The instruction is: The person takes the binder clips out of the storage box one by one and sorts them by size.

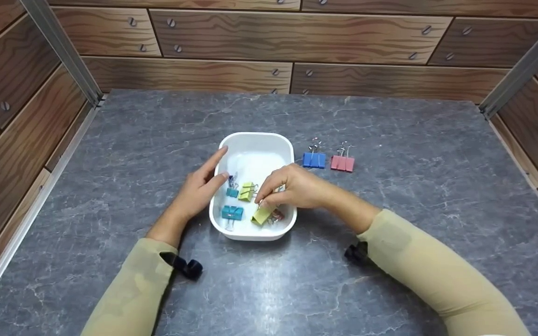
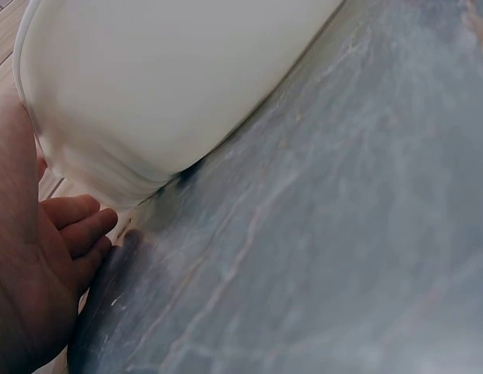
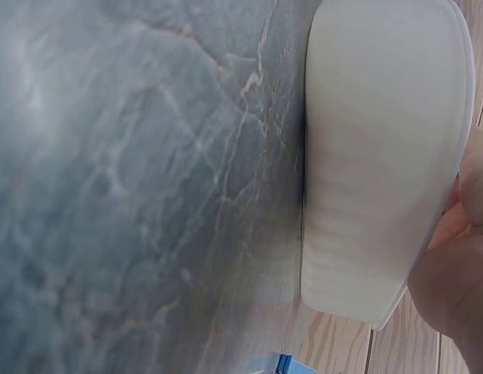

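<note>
A white plastic container (image 1: 255,237) holds several binder clips. My right hand (image 1: 299,187) reaches over its right rim and pinches a large yellow-green binder clip (image 1: 261,214) by its wire handle end. Beside that clip lies a reddish clip (image 1: 277,215), partly covered. Another yellow-green clip (image 1: 246,192), a small teal clip (image 1: 232,192), a larger teal clip (image 1: 232,213) and a tiny dark blue clip (image 1: 230,178) lie to the left inside. My left hand (image 1: 196,190) rests at the container's left rim, thumb and forefinger extended. Both wrist views show mostly the container's outer wall (image 2: 163,78).
Right of the container, a blue binder clip (image 1: 314,160) and a pink binder clip (image 1: 343,163) stand on the grey marbled table (image 1: 414,233). Wood-patterned panels (image 1: 297,37) enclose the back and sides, with metal posts (image 1: 63,51) at the corners.
</note>
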`<state>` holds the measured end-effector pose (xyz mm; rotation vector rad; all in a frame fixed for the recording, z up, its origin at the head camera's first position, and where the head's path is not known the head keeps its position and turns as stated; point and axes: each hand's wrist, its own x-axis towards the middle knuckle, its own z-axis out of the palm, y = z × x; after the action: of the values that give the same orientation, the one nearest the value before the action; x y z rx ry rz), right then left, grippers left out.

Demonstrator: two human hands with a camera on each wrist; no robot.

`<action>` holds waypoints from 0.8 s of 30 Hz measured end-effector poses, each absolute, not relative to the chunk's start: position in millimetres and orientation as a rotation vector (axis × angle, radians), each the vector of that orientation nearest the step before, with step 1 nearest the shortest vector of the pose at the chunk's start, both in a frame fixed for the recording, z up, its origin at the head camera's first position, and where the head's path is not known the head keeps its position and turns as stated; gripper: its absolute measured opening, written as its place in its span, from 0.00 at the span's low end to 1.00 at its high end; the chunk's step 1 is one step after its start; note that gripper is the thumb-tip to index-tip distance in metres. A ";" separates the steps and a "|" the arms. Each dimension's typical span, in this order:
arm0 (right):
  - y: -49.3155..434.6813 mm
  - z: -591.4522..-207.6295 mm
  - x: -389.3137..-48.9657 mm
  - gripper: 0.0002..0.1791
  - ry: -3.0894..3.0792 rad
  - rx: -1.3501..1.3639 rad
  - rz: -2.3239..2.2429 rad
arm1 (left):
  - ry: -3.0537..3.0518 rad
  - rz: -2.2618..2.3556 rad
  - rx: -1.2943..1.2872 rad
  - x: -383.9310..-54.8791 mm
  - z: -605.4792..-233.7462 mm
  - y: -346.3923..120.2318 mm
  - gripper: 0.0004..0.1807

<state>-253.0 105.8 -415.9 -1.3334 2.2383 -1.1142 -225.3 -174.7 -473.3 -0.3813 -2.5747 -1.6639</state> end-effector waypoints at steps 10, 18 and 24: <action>107.6 -415.6 -252.5 0.07 2.201 -1.180 -1.297 | -2.562 -1.663 -0.400 -225.6 -475.8 -175.3 0.33; 106.1 -413.3 -252.8 0.08 2.207 -1.088 -1.389 | -2.552 -1.684 -0.415 -225.7 -476.1 -175.6 0.34; 105.4 -413.0 -253.2 0.08 2.197 -1.038 -1.456 | -2.560 -1.676 -0.401 -226.2 -475.0 -175.2 0.34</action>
<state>-253.2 105.4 -413.0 -1.0377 2.1975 -1.4557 -226.2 -175.2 -475.0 -0.4013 -2.5598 -1.6762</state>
